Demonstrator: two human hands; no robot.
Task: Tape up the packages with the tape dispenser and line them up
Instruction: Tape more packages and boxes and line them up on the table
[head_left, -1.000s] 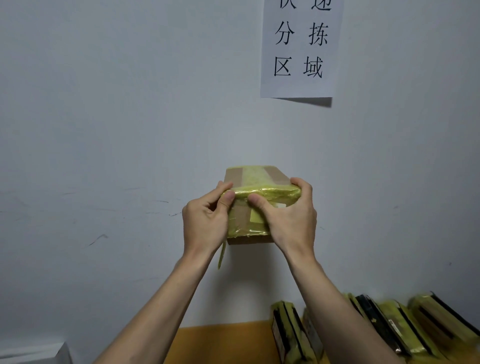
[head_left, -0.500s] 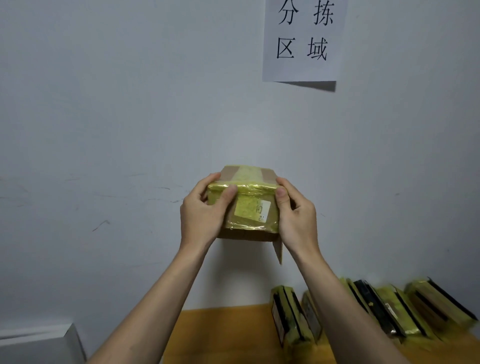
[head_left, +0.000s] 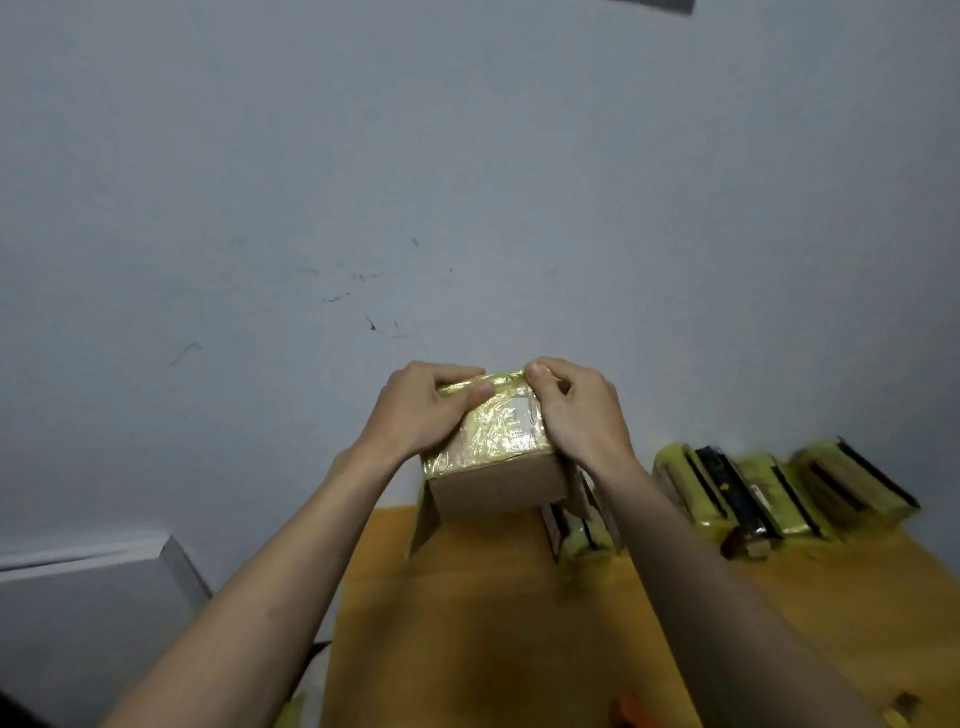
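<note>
I hold a small cardboard box in the air above the wooden table, its top face covered in shiny yellow tape. My left hand grips its left side with the thumb lying across the taped top. My right hand grips the right side, fingers curled over the far top edge. Loose cardboard flaps hang open under the box on both sides. A row of several yellow-taped packages leans against the wall at the right. An orange object, blurred, shows at the bottom edge.
A blue-grey wall stands close behind the table. A grey box or ledge sits at the lower left, beside the table's left edge. One more taped package lies just behind my right forearm.
The view has tipped downward, bringing more of the table into sight. The box has tilted so its taped face points up and its open flaps hang below. Both hands have kept their hold.
</note>
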